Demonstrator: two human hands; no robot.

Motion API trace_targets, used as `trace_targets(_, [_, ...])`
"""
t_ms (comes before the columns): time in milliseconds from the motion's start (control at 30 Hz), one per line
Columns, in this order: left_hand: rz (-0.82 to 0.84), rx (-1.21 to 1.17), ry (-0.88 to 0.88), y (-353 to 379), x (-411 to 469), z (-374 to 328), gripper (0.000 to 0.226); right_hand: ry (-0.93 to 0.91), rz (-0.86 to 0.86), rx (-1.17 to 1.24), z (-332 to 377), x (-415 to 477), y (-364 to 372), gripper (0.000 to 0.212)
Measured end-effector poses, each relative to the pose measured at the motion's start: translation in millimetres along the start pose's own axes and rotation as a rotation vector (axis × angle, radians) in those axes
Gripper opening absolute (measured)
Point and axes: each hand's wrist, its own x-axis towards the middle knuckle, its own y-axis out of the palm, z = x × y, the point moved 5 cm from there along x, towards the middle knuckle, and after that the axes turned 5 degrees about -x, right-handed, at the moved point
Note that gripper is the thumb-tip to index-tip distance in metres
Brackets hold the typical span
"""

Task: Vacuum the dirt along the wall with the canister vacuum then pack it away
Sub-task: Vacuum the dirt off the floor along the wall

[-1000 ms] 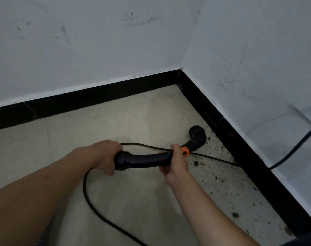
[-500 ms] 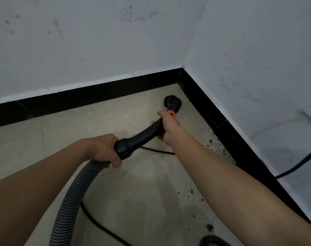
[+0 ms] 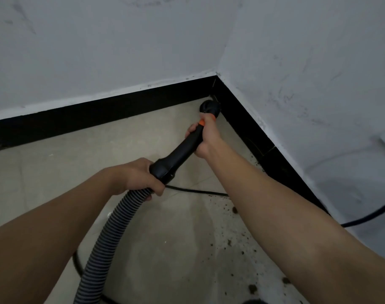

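Hose [image 3: 112,233], ribbed and grey, rises from the bottom edge left of centre to the left hand [image 3: 141,176], whose fingers curl round its joint with the black handle [image 3: 180,154]. Dirt [image 3: 234,209] specks the floor [image 3: 55,172] at lower right, near the black skirting [image 3: 275,163]. A cord [image 3: 196,191] lies on the floor under the arms. Higher up, the right hand [image 3: 206,137] grips the handle just below an orange ring [image 3: 202,122]. Beyond it the nozzle [image 3: 209,107] sits in the corner, just beside the skirting.
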Motion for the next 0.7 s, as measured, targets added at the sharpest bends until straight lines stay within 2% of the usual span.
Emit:
trace_targets(167, [-0.088, -0.007, 0.090, 19.4, 8.6, 8.6, 0.045, -0.100, -0.248, -0.223, 2.0, -9.0, 3.1, 0.017])
trace_targets(267, [-0.156, 0.014, 0.099, 16.6, 3.2, 22.9, 0.061, -0.116, -0.349, -0.319, -9.3, -18.5, 3.0, 0.022])
trace_targets(333, [-0.161, 0.050, 0.103, 12.7, -3.1, 31.7, 0.062, -0.110, -0.386, -0.348, -17.4, -28.1, 0.3, 0.023])
trace_targets(433, [-0.129, 0.153, 0.111, 9.5, -12.3, 37.6, 0.055, -0.109, -0.417, -0.312, -26.9, -45.6, -9.7, 0.028])
trace_targets(567, [-0.048, 0.320, 0.145, 13.0, -21.4, 39.1, 0.039, -0.085, -0.470, -0.162, -40.4, -69.5, -39.2, 0.025])
trace_targets(700, [0.005, 0.477, 0.181, 25.1, -27.0, 37.6, 0.040, -0.071, -0.501, -0.032, -49.2, -89.6, -69.8, 0.022])
